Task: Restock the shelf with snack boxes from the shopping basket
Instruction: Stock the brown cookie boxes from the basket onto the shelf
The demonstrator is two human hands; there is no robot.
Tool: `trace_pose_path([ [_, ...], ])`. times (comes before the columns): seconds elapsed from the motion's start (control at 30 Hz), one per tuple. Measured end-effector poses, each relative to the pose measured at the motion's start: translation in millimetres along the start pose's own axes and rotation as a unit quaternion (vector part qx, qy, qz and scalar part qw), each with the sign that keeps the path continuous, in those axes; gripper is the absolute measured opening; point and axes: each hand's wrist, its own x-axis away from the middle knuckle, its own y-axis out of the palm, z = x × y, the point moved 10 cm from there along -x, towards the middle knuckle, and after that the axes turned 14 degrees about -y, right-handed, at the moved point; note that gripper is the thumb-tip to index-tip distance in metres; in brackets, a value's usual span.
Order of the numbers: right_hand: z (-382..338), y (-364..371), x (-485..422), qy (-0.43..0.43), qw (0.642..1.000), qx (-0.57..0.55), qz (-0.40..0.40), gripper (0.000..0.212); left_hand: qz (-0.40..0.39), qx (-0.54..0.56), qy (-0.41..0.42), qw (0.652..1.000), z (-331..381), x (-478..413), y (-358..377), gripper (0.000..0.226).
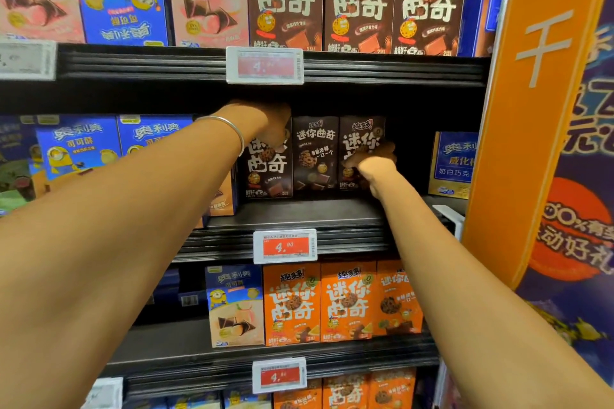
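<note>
Three brown boxes (pixel 315 156) stand on the middle shelf (pixel 299 212). The left hand (pixel 269 123) curls its fingers (pixel 280 138) over the nine-o'clock box (pixel 269 173). The right hand (pixel 372 163) grips the three-o'clock box (pixel 360 133). They are probably light, stiff card, so hold them by the edges.

Dark brown cookie boxes (pixel 315 156), orange boxes (pixel 347 302), blue boxes (pixel 78 146), red price tag (pixel 285 246)

Red price tag (pixel 285 246); orange banner (pixel 531 109) at right.
</note>
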Motion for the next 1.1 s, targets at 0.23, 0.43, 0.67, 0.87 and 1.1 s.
trace_pose_path([
  [0.23, 12, 12, -4, 0.019, 0.998, -0.055, -0.024, 0.088, 0.001, 0.021, -0.017, 1.000, -4, 3, 0, 0.048],
  [0.43, 9, 2, -4, 0.014, 0.999, -0.052, -0.002, 0.090, -0.016, 0.050, -0.025, 0.998, -2, 11, -2, 0.045],
  [0.67, -28, -17, 39, -0.043, 0.987, -0.151, 0.032, 0.046, -0.047, 0.230, -0.018, 0.972, -2, 50, 0, 0.088],
  [0.87, -71, -36, 122, -0.126, 0.971, -0.198, -0.030, 0.065, 0.109, 0.445, 0.023, 0.889, -27, 151, 5, 0.073],
  [1.1, -52, -21, 249, -0.135, 0.908, -0.349, -0.191, 0.034, 0.114, 0.713, -0.014, 0.691, -69, 312, 113, 0.061],
])
